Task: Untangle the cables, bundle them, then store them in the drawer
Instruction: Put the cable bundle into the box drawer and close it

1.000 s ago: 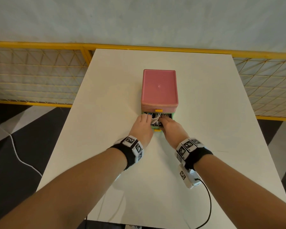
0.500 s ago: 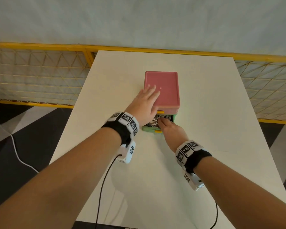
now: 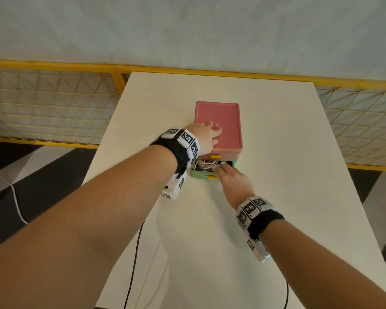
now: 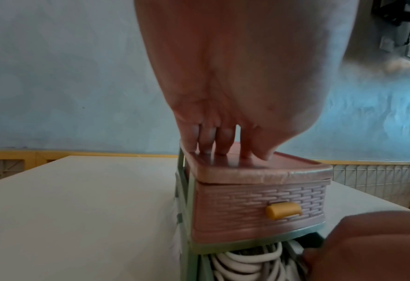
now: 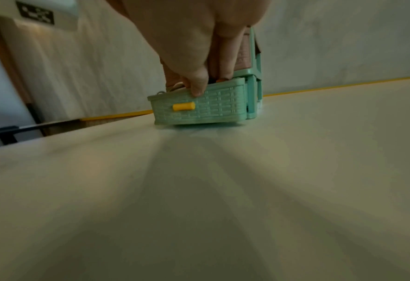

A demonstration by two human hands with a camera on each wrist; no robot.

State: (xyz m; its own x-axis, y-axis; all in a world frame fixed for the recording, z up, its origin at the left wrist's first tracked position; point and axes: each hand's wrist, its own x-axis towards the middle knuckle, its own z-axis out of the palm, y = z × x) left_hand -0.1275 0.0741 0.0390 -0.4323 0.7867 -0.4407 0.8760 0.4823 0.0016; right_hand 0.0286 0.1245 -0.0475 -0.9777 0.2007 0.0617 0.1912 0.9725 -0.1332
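Observation:
A small drawer unit with a pink top [image 3: 228,117] stands mid-table. Its green bottom drawer [image 3: 198,174] [image 5: 213,111] is pulled partly out, and coiled white cables [image 3: 204,164] [image 4: 242,261] lie inside it. The pink upper drawer [image 4: 235,209] is closed. My left hand [image 3: 207,136] [image 4: 214,141] rests flat on the pink top with straight fingers. My right hand [image 3: 225,172] [image 5: 199,76] reaches into the green drawer's right side. Its fingers press down on the cables and its thumb [image 5: 198,89] lies against the drawer's front wall.
The white table [image 3: 288,197] ends at a far edge along a yellow mesh fence [image 3: 42,103]. Black leads [image 3: 134,259] hang from my wrist cameras over the near edge. A white cord [image 3: 15,197] trails on the dark floor to the left.
My left hand has left the green drawer and moved up onto the pink top. My right hand has stayed in the drawer on the cables.

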